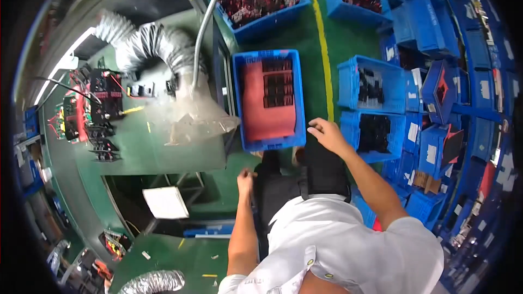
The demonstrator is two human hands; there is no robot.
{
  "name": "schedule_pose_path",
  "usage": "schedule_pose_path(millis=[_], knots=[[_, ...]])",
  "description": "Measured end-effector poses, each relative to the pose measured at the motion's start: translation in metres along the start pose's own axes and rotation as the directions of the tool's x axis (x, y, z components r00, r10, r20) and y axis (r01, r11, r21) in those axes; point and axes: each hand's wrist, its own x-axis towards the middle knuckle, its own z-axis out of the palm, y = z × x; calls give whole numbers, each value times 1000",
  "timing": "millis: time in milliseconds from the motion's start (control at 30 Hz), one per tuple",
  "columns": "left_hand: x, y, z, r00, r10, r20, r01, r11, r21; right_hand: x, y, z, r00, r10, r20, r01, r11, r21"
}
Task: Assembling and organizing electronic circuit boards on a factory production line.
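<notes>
Blue bin (272, 145) on the floor, right of the green desk (131, 149); red sheet (259, 111) inside, black parts (278, 90) in rows on it. Right hand (326, 132): grip loose, released, just beside the bin's near right corner. Left hand (245, 179): grip curled near the thigh; cannot tell if clenched. Clear plastic hood (201, 122) on silver duct (158, 46) juts past the desk, overlapping the bin's left wall in view. Yellow floor line (321, 38) right; stacked blue crates (430, 22) beyond. White labels (431, 153) there, print too small to read.
</notes>
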Motion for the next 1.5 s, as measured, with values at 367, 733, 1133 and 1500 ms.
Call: schedule_pose_path(millis=[367, 733, 1133, 1500], knots=[[82, -50, 97, 924, -352, 151, 379, 787, -487, 212, 195, 179, 844, -10, 536, 110, 982, -155], [391, 34, 341, 702, -700, -130, 435, 566, -701, 459, 305, 206, 821, -82, 564, 465, 671, -578], [451, 75, 376, 367, -895, -253, 622, 439, -649, 458, 345, 214, 811, -434, 392, 582, 536, -612], [422, 23, 375, 575, -643, -506, 275, 735, -620, 461, 318, 217, 854, -353, 382, 520, 595, -613]])
